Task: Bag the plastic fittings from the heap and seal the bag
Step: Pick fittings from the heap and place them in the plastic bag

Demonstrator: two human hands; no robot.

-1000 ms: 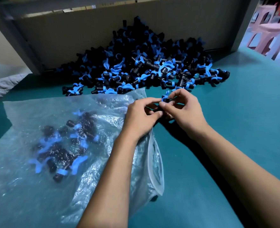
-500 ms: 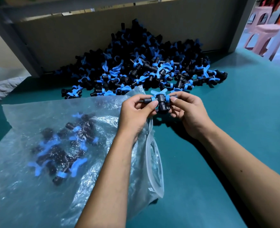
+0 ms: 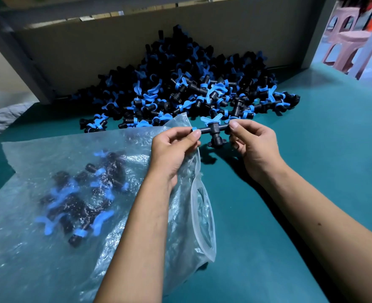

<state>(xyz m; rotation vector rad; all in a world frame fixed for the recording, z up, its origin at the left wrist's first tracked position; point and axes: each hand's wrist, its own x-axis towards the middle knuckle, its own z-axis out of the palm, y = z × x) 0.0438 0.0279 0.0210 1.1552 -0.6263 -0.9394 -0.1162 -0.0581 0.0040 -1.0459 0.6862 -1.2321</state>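
Both hands are holding one fitting (image 3: 213, 131) up between the heap (image 3: 187, 92) and the bag (image 3: 75, 193): the left hand (image 3: 174, 147) is pinching its left stub, with the fingers (image 3: 195, 134) curled round the end, and the right hand (image 3: 254, 145) is pinching the right stub in the same way. The fitting is hanging clear of the bench (image 3: 312, 171), just beyond the bag's far right corner, with its blue wing at the top and a black branch pointing down. The bag is lying flat on the near left of the bench with a small cluster of fittings already inside, and its mouth (image 3: 202, 208) is gaping toward the right, near the left wrist. To do this step well, the person should probably be passing the fitting to one hand, freeing the other to lift the mouth's upper lip, then sliding the piece well inside so it is not catching on the zip strip. The heap is looking large, so sealing seems some way off.
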